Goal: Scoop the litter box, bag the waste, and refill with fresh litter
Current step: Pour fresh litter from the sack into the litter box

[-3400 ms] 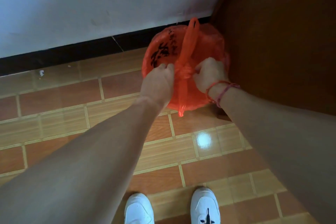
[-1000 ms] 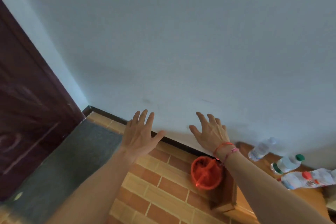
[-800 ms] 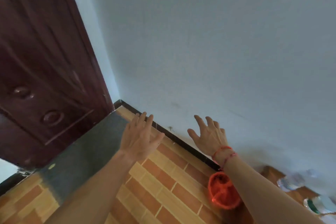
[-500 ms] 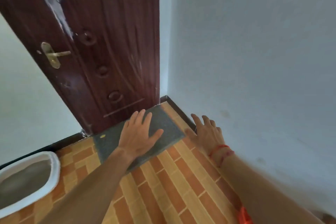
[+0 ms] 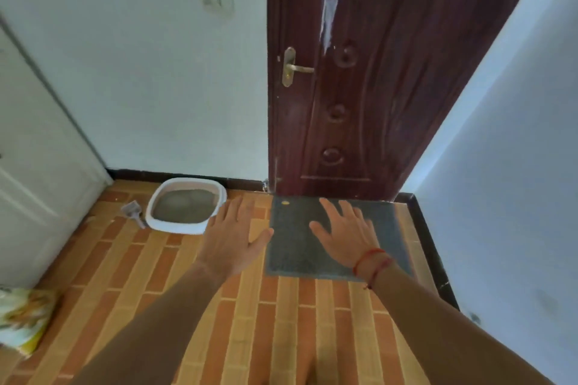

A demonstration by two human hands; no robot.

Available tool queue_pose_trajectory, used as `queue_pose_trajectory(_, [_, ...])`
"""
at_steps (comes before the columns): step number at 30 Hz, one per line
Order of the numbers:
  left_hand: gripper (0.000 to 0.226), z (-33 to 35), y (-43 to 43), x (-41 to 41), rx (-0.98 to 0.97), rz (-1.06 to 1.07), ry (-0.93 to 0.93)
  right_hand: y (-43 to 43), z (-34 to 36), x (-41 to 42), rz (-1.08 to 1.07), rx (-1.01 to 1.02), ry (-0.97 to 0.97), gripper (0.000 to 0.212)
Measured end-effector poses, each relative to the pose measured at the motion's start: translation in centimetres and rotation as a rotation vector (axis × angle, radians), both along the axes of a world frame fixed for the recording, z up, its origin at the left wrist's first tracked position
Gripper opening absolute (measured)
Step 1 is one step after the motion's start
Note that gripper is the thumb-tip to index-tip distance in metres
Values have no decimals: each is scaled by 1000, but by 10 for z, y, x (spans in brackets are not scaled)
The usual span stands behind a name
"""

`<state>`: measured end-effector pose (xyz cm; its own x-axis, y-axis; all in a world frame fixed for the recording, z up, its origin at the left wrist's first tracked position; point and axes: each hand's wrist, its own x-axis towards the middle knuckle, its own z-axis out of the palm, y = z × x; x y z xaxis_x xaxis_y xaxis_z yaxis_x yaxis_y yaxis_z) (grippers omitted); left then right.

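Both hands were spread wide and held nothing: the left hand [image 5: 233, 236] hovered over the tiled floor [image 5: 281, 322], the right hand [image 5: 345, 234] over the grey mat [image 5: 294, 247]. The litter box [image 5: 186, 206] sat on the floor beyond and left of the left hand, with grey litter inside and the scoop [image 5: 134, 212] lying just beside it. Refilling seemed to be what remained, judging by the empty hands. No waste bag was in view. A bag [image 5: 23, 319] far left of the hands was cropped and blurred, possibly fresh litter.
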<state>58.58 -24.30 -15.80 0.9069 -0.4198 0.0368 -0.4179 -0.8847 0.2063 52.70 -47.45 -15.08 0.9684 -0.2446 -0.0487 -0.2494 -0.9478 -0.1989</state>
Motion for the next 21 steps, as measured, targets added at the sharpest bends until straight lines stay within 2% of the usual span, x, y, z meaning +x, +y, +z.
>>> queue_pose_trajectory(8, [83, 2, 37, -34, 7, 407, 28, 40, -4, 48, 407, 30, 26, 52])
queue_pose_trajectory(11, [89, 7, 56, -55, 41, 530, 33, 62, -8, 56, 536, 63, 54, 55])
queue_pose_trajectory(21, [78, 7, 134, -144, 94, 852, 59, 169, -12, 38, 865, 64, 62, 60])
